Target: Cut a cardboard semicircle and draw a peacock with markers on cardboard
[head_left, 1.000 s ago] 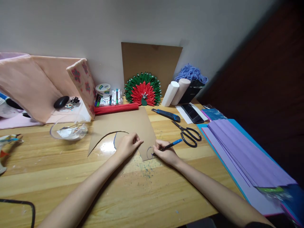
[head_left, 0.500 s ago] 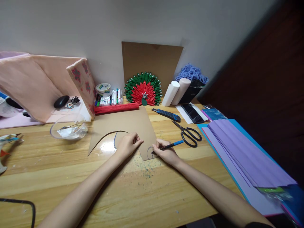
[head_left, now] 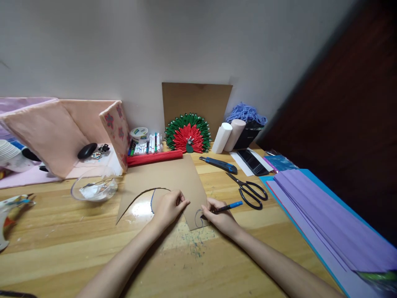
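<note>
A brown cardboard sheet (head_left: 173,171) lies on the wooden table, with a curved piece cut out of its lower left. My left hand (head_left: 169,209) rests on it by the cut edge, fingers curled and pressed together on the card. In my right hand (head_left: 221,217) is a blue-and-black marker pen (head_left: 231,206), its tip down at the sheet's lower right corner. A small curved pen outline (head_left: 198,217) shows there, partly behind my fingers. Black-handled scissors (head_left: 251,192) and a blue-and-black utility knife (head_left: 218,164) lie to the right of the cardboard.
Red crepe paper roll (head_left: 155,158), a marker set (head_left: 147,145) and a green-and-red peacock craft (head_left: 189,134) line the back. At left are a clear plastic bowl (head_left: 77,191) and a glue gun (head_left: 6,215). A phone (head_left: 252,162) and purple paper (head_left: 322,211) lie right.
The view has tilted up, so everything sits lower in the picture. Both hands keep their places on the cardboard, and the pen tip stays at the small outline.
</note>
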The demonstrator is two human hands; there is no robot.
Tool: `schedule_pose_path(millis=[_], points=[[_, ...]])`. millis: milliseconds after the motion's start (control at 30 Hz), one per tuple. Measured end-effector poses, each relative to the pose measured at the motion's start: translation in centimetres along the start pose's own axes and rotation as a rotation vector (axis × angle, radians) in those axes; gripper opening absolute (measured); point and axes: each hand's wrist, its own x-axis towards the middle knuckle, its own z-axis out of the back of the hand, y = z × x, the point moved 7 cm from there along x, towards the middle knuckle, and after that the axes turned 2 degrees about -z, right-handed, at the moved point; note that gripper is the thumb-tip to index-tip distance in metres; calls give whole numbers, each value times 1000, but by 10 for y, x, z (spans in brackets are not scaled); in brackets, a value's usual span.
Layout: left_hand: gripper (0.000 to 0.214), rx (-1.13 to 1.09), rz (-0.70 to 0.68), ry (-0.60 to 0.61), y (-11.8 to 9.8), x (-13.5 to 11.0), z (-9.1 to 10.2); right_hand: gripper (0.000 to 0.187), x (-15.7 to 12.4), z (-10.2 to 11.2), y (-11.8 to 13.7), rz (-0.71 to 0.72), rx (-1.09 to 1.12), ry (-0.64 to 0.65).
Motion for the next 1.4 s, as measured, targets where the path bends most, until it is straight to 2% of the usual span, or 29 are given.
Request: schedule_pose_path(millis=[300,867,1400], points=[[22,15,9,2,0,1,0,31,1,-3,0,7,39,32],[23,3,8,15,-3,1,1,31,0,3,1,3,35,-36],[24,5,-13,18,-4,1,0,30,-1,3,3,2,27,-36]])
